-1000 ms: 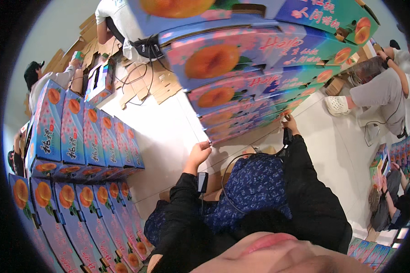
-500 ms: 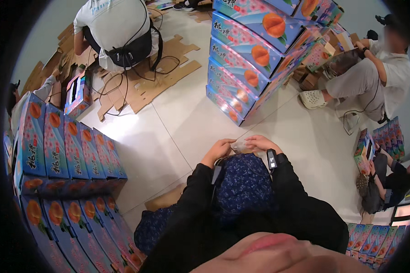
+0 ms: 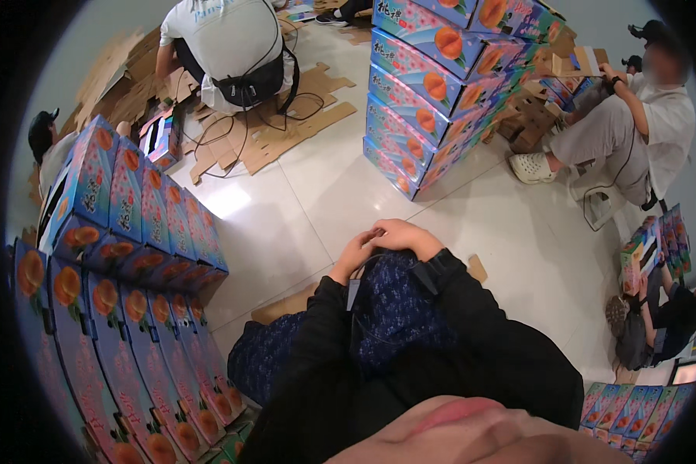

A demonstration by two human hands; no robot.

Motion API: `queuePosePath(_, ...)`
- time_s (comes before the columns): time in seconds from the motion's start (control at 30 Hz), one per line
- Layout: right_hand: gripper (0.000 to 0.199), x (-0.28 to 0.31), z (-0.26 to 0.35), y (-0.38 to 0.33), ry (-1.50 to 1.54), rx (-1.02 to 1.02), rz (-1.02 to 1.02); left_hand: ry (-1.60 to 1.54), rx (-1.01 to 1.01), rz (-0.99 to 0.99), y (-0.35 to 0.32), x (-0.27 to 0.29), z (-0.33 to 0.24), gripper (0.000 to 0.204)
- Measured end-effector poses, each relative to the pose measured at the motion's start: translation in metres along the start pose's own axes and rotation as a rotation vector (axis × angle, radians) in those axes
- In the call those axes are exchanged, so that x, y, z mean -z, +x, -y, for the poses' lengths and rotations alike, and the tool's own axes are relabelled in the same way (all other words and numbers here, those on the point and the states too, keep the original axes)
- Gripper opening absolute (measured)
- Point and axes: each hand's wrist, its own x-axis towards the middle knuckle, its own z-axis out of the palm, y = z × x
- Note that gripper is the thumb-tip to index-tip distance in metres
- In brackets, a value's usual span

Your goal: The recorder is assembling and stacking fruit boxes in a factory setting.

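In front of my knees, my left hand (image 3: 353, 254) and my right hand (image 3: 407, 235) meet, their fingertips touching. The fingers of both are bent and pressed together. Anything small between them is hidden from this angle. Below the hands lies the dark blue flower-patterned cloth (image 3: 394, 309) over my lap. Dark bands with small devices sit at both wrists.
A tall stack of peach-printed gift boxes (image 3: 410, 85) rises ahead. More such boxes (image 3: 120, 325) are stacked at my left. Flattened cardboard (image 3: 271, 147) covers floor near a person in white (image 3: 224, 46). Another person (image 3: 657, 116) sits at right. Cables cross the floor.
My right hand has moved left and closed in on my left hand. The pale, see-through bit seen beside the right fingers earlier no longer shows. The view has shifted slightly.
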Motion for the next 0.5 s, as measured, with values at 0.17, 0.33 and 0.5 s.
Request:
queuePosePath(0.17, 0.047, -0.039, 0.029, 0.006, -0.208, 0.093, 0.1, 0.213, 0.125, -0.021, -0.025, 0.029, 0.009, 0.036)
queuePosePath(0.33, 0.05, -0.062, 0.032, 0.008, -0.245, 0.089, 0.165, 0.503, 0.244, 0.119, -0.054, 0.056, -0.013, 0.039)
queuePosePath(0.5, 0.051, -0.082, 0.033, 0.003, -0.326, 0.12, 0.238, 0.693, 0.295, 0.166, -0.081, 0.082, -0.022, 0.046)
